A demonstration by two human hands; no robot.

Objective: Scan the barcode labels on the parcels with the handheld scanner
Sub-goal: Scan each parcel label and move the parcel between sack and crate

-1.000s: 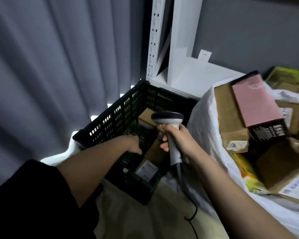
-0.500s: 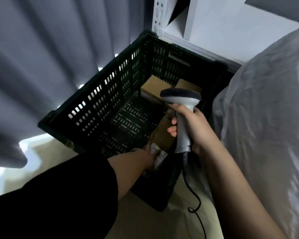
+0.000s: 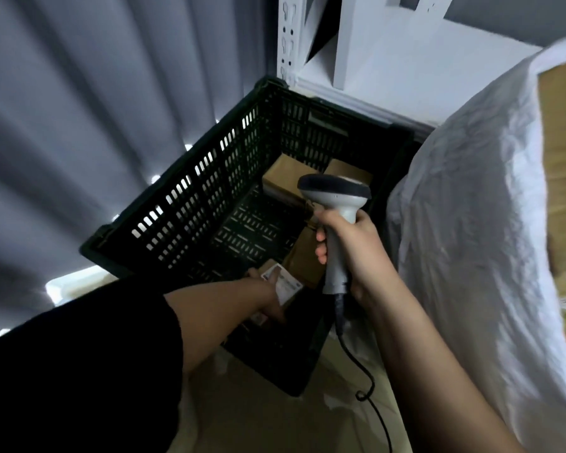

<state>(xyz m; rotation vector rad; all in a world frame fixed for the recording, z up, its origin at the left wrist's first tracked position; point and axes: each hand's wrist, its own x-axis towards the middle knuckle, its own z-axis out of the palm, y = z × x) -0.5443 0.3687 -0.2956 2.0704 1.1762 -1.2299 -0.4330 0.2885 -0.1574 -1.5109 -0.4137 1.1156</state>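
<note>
Item: small labelled cardboard parcel (image 3: 283,284), near right corner of the black crate (image 3: 190,204). My left hand (image 3: 268,302) has fingers curled round it, label upward. My right hand (image 3: 347,250) wraps the corded scanner (image 3: 335,204) handle. I judge the parcel light, stiff; hold by its edges, label clear.

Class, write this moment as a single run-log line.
left hand: grips labelled parcel in crate | right hand: holds scanner above | scan: not yet visible

Parcel storeroom: metal shelving (image 3: 290,37), crate (image 3: 209,178) of parcels (image 3: 280,174).
</note>
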